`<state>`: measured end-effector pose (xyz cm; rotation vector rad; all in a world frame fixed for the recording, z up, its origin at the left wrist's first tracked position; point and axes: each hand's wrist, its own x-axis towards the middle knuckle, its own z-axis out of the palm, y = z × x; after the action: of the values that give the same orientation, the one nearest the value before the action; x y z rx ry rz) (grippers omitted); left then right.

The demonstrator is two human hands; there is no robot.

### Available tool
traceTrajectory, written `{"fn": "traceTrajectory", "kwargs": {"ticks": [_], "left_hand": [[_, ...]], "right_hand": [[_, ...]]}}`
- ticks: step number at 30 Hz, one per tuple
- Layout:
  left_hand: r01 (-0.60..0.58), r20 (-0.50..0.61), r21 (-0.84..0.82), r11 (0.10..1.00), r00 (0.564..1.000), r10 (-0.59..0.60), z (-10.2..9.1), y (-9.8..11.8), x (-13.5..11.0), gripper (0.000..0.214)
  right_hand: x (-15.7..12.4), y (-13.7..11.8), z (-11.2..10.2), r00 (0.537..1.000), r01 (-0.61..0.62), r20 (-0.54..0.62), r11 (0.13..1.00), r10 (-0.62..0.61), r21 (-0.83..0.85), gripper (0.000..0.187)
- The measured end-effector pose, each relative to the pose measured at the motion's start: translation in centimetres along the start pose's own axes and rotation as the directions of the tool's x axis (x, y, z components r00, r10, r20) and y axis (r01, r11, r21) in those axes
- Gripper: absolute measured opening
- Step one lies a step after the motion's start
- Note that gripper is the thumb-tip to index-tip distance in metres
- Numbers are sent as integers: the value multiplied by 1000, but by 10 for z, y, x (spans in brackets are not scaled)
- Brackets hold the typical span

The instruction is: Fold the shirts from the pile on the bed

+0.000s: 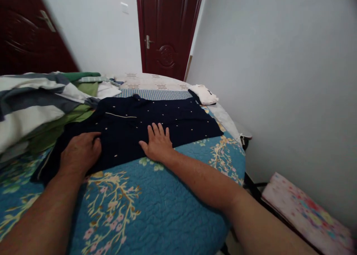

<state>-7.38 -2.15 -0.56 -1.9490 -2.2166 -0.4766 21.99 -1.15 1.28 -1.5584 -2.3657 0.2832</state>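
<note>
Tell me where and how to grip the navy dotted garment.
Probably by its near right corner, coming from the person's right, pinching it from above and below. The navy dotted garment lies spread flat on the blue quilt, so an edge should pinch more easily than the middle, and neither the left hand nor the right hand covers that corner.

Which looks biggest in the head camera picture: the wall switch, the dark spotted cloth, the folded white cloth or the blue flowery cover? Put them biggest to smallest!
1. Blue flowery cover
2. Dark spotted cloth
3. Folded white cloth
4. Wall switch
</note>
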Motion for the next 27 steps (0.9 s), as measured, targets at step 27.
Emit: {"fn": "traceTrajectory", "kwargs": {"ticks": [27], "left_hand": [[-18, 0, -43, 999, 1000, 18, -4, 4, -4, 50]], "right_hand": [[-75, 288, -92, 659, -752, -190, 634, 728, -182, 88]]}}
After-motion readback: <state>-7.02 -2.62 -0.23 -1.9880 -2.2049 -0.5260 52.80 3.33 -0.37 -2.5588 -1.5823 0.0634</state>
